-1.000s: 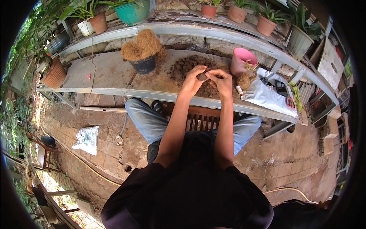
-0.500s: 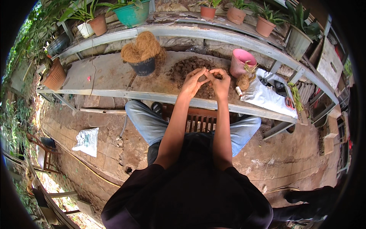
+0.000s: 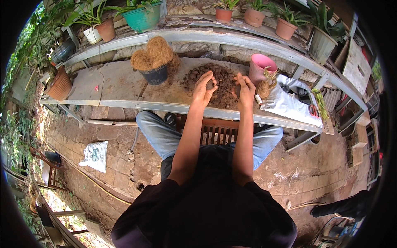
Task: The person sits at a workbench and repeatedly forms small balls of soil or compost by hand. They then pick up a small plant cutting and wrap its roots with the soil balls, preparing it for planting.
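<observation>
Over a heap of dark crumbly soil (image 3: pixel 223 75) on the bench, my two hands are held apart. My left hand (image 3: pixel 204 89) has its fingers curved and parted from the thumb, and nothing shows between them. Facing it, my right hand (image 3: pixel 245 90) is bent at the fingers, with thumb and fingertips apart and no object visible in it. Just right of that hand stands a pink pot (image 3: pixel 257 71). A small plant with a fibrous root ball (image 3: pixel 263 89) leans against the pot's near side, beside a little white bottle (image 3: pixel 258 99).
The grey bench (image 3: pixel 109 82) bears a black pot (image 3: pixel 155 77) heaped with brown coir fibre (image 3: pixel 152 56). To the right, a white sack (image 3: pixel 285 105) lies under dark items and red-handled scissors (image 3: pixel 313 110). A terracotta pot (image 3: pixel 60 84) tilts at the left end. Potted plants line the shelf (image 3: pixel 231 37) behind.
My hands were together with fingertips touching above the soil. They have drawn apart, left hand leftward and right hand rightward, and the fingers have parted. At lower right, a dark-clothed leg has shifted.
</observation>
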Motion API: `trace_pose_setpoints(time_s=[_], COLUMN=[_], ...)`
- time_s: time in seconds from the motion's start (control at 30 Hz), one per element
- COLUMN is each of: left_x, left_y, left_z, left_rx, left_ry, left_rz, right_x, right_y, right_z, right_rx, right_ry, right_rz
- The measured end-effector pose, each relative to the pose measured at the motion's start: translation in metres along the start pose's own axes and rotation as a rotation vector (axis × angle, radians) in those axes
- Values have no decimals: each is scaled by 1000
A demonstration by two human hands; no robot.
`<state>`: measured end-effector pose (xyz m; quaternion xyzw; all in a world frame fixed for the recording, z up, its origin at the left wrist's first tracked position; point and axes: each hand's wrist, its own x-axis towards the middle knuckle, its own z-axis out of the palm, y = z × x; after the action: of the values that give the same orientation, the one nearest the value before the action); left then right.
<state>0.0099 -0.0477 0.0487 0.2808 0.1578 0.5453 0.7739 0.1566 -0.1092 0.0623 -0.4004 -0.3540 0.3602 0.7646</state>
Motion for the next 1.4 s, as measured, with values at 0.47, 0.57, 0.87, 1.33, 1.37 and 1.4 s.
trace_pose_setpoints(time_s=[0.47, 0.57, 0.87, 1.33, 1.37, 1.4], left_x=[9, 7, 11, -1, -2, -2], left_y=[-4, -2, 0, 6, 8, 11], left_z=[-15, -13, -20, -8, -4, 1], left_rx=[-186, -282, -247, -256, -265, -275], left_ry=[60, 65, 24, 145, 112, 79], left_rz=[65, 51, 108, 114, 117, 119], right_x=[4, 6, 6, 9, 8, 7], right_y=[4, 5, 2, 2, 1, -1], right_z=[-14, -20, -25, -36, -34, -31], right_rx=[31, 36, 79, 51, 57, 64], right_ry=[66, 74, 86, 128, 147, 166], right_rz=[49, 55, 61, 104, 97, 90])
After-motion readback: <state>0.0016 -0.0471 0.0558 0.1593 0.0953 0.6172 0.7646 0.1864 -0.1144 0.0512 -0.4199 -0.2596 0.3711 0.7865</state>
